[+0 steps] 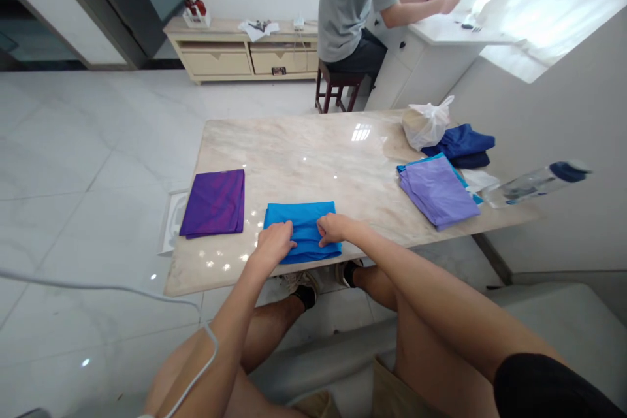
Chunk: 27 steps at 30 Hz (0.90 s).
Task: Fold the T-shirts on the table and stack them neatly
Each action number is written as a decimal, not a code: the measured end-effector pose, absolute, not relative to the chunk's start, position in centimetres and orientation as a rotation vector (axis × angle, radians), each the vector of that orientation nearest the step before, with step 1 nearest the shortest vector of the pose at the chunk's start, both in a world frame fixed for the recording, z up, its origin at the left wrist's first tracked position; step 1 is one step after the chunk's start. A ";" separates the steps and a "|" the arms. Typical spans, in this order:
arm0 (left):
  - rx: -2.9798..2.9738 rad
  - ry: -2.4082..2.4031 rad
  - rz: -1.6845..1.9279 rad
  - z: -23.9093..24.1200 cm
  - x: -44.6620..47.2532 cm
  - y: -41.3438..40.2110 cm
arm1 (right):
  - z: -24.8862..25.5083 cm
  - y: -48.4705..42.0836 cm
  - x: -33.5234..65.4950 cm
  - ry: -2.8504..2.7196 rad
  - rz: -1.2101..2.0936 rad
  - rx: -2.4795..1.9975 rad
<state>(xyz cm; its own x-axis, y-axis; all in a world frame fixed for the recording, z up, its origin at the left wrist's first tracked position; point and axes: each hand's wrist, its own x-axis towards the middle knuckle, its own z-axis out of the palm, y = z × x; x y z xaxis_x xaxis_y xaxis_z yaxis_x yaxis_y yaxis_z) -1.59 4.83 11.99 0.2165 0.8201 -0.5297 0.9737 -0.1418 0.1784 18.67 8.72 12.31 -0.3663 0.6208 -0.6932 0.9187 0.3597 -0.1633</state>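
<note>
A bright blue folded cloth lies near the front edge of the marble-topped table. My left hand has its fingers curled on the left part of this cloth, the thumb pointing inward. On the right part, my right hand pinches the fabric, and a raised crease runs between the two hands. To the left lies a flat, folded purple cloth. Farther right, a folded lavender cloth rests with a bright blue edge showing beneath it.
At the table's right end are a white plastic bag, dark blue fabric and a clear bottle with a blue lid. Another person sits on a stool by a white counter. A pale cable crosses my left arm.
</note>
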 end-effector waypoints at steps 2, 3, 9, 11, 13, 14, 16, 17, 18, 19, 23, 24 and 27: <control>2.004 1.652 -0.464 12.3 -1.9 4.6 | 12.7 8.6 18.7 2.095 -0.717 1.316; 2.013 1.654 -0.452 12.4 -2.1 4.4 | 12.9 8.6 18.7 2.111 -0.697 1.315; 2.338 1.595 -0.009 11.4 -2.3 4.6 | 13.5 8.2 17.8 2.423 -0.478 1.440; 2.420 1.552 0.073 10.0 -2.5 4.8 | 12.3 7.8 17.5 2.544 -0.439 1.458; 2.419 1.531 0.045 8.4 -2.9 4.9 | 10.4 7.3 17.7 2.555 -0.468 1.427; 2.394 1.532 -0.005 7.6 -3.1 4.8 | 9.3 7.0 17.9 2.508 -0.492 1.407; 2.329 1.554 -0.116 6.4 -3.4 4.6 | 7.3 6.5 18.4 2.375 -0.518 1.390; 2.304 1.569 -0.154 6.1 -3.6 4.5 | 6.6 6.3 18.6 2.321 -0.516 1.395; 2.292 1.581 -0.176 6.0 -3.6 4.4 | 6.0 6.1 18.8 2.285 -0.508 1.405; 2.290 1.588 -0.186 6.1 -3.6 4.3 | 5.8 6.0 18.8 2.269 -0.502 1.412; 2.302 1.608 -0.205 7.2 -3.3 4.1 | 6.8 6.5 18.6 2.253 -0.569 1.400; 2.308 1.604 -0.210 7.4 -3.3 4.0 | 7.5 6.8 18.5 2.251 -0.609 1.391; 2.305 1.568 -0.240 7.8 -3.2 3.9 | 9.5 8.2 18.7 2.314 -0.690 1.344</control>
<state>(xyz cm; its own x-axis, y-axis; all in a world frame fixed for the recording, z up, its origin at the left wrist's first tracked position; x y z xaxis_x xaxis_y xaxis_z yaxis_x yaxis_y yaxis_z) -3.19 3.86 7.79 0.3759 0.8674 -0.3261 0.9252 -0.3317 0.1841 18.73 8.16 9.48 -0.4733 0.6933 -0.5434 0.8777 0.4236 -0.2240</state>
